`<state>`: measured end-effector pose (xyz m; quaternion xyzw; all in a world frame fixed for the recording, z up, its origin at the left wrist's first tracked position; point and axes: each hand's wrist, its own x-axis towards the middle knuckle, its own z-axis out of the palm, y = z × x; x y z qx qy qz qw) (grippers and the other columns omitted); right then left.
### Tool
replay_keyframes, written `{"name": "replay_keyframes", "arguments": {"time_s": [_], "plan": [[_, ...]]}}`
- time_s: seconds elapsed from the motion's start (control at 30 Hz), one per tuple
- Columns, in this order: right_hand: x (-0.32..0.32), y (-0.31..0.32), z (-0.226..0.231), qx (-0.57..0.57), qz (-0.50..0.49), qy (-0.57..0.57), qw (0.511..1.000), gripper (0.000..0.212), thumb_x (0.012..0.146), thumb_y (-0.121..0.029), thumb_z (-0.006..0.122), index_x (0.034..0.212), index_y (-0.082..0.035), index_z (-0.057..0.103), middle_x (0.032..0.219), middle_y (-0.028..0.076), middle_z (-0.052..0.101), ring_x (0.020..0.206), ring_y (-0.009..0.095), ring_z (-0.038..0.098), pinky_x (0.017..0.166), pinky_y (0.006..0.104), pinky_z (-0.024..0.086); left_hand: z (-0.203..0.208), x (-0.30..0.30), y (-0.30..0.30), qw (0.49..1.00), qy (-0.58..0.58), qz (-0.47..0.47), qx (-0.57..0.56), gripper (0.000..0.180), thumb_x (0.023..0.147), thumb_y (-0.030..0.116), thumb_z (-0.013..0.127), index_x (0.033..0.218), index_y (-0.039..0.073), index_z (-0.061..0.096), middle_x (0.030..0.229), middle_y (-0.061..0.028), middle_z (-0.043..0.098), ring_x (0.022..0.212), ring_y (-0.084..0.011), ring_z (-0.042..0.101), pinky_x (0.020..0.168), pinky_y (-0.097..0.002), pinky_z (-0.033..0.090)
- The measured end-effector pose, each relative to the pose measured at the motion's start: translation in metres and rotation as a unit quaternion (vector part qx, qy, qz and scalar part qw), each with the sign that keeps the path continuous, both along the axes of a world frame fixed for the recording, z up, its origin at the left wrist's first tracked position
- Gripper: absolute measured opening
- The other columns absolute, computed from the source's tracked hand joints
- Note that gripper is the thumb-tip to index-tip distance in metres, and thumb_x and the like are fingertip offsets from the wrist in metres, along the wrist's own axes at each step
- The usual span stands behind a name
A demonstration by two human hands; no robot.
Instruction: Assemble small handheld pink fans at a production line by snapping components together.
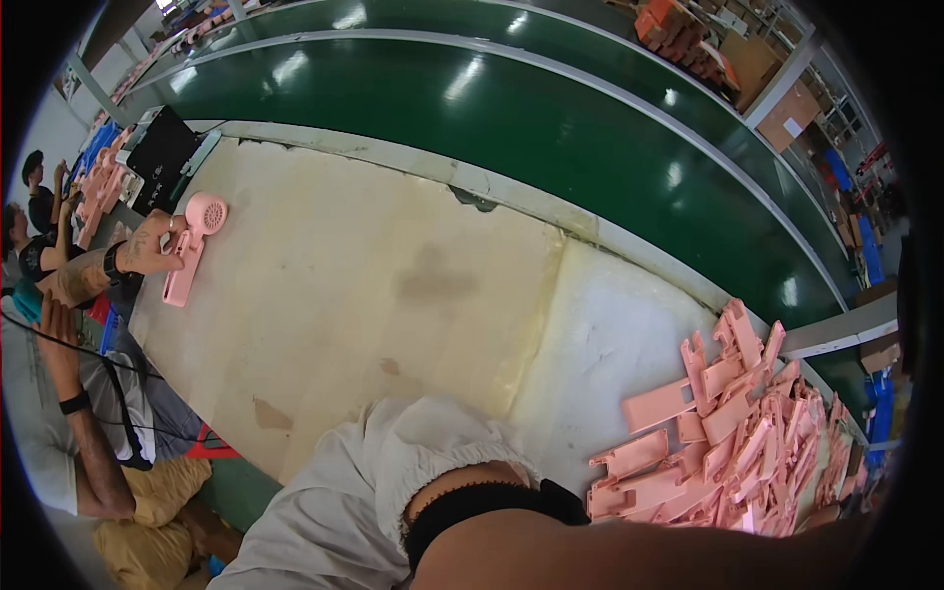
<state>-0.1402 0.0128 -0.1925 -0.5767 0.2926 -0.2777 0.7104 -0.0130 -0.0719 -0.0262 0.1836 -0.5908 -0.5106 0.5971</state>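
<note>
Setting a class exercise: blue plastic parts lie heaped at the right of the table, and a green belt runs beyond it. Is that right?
No: the head view shows the plastic parts are pink, not blue. They lie heaped at the right of the table, with the green belt beyond.

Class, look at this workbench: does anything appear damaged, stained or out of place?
The worktop looks worn: a brown patch by its near-left edge and a ragged dark notch at its far edge break the pale surface. The pink parts at right lie jumbled; whether any are damaged is unclear.
</note>
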Motion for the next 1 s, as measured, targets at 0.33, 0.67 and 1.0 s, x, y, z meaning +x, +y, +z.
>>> {"name": "replay_keyframes", "arguments": {"time_s": [0.33, 0.67, 1.0], "plan": [[0.003, 0.002, 0.008, 0.031, -0.016, -0.008, 0.999, 0.044, 0.082, -0.014, 0.062, 0.120, 0.002, 0.047, 0.111, 0.015, 0.058, 0.100, 0.020, 0.055, 0.086, 0.0312, 0.042, 0.012, -0.006, -0.008, 0.999, 0.034, 0.001, -0.008, 0.011, 0.084, 0.013, 0.058, 0.093, 0.006, 0.057, 0.082, -0.0027, 0.061, 0.076, -0.0161, 0.058, 0.068, -0.0296, 0.048], [-0.004, 0.001, -0.002, 0.043, 0.036, -0.055, 0.997, 0.028, 0.080, -0.013, 0.063, 0.105, -0.001, 0.058, 0.105, 0.012, 0.062, 0.094, 0.021, 0.058, 0.083, 0.0320, 0.044, 0.017, -0.007, -0.004, 0.998, 0.061, 0.012, 0.000, 0.010, 0.084, 0.013, 0.059, 0.091, 0.006, 0.058, 0.082, -0.0021, 0.061, 0.076, -0.0160, 0.058, 0.067, -0.0297, 0.048], [-0.003, 0.005, -0.008, 0.029, -0.041, -0.006, 0.999, 0.037, 0.082, -0.015, 0.062, 0.113, 0.001, 0.052, 0.112, 0.014, 0.059, 0.101, 0.018, 0.054, 0.087, 0.0315, 0.042, 0.026, -0.013, -0.011, 0.995, 0.099, 0.009, -0.017, 0.008, 0.084, 0.014, 0.059, 0.088, 0.007, 0.058, 0.081, -0.0014, 0.061, 0.077, -0.0159, 0.057, 0.067, -0.0297, 0.048]]}}
